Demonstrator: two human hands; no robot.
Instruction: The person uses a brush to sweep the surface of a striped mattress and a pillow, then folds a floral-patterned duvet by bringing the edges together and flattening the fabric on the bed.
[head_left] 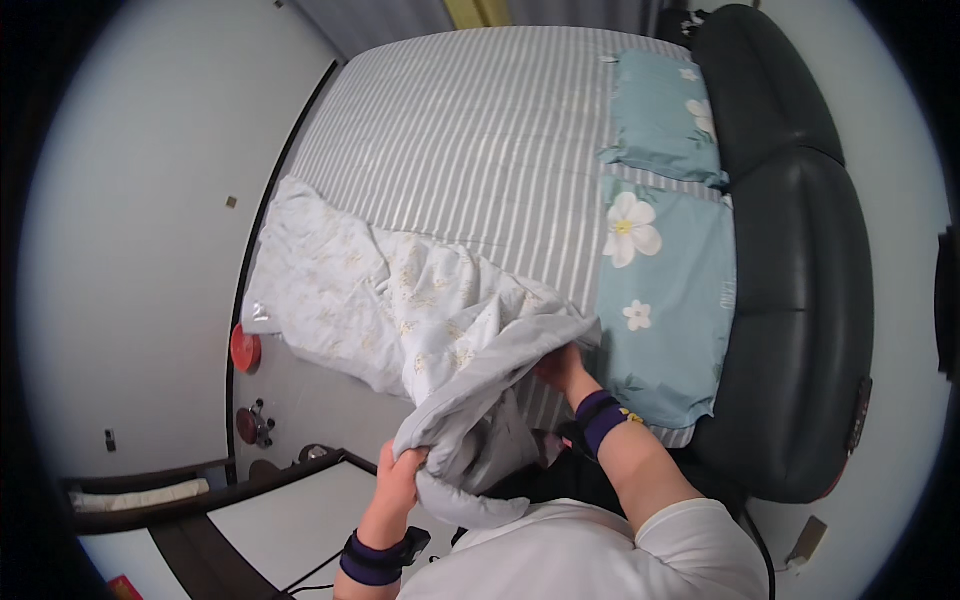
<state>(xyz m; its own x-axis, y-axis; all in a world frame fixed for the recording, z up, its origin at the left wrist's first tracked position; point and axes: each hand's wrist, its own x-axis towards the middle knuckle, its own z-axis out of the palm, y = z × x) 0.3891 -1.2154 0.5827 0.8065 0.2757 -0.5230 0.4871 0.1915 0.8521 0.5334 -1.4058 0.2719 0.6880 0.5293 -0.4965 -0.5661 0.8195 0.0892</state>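
A quilt (330,260), white with small yellowish flowers and a grey underside, lies bunched along the near side of the bed. My left hand (402,472) grips its grey edge close to my body, thumb on top and fingers closed. Further right, my right hand (562,368) reaches under the lifted grey fold near the pillow; its fingers are hidden by the cloth. Between the hands the grey edge is raised and folded over. A blue-green pillow (670,290) with white flowers is just right of my right hand.
The bed's striped grey sheet (450,130) stretches beyond the quilt. A second blue-green pillow (660,115) lies farther back. A dark padded headboard (810,320) stands at right. On the floor at left are a red basin (245,349) and a small stool (250,425). A dark-framed piece of furniture (200,555) is at lower left.
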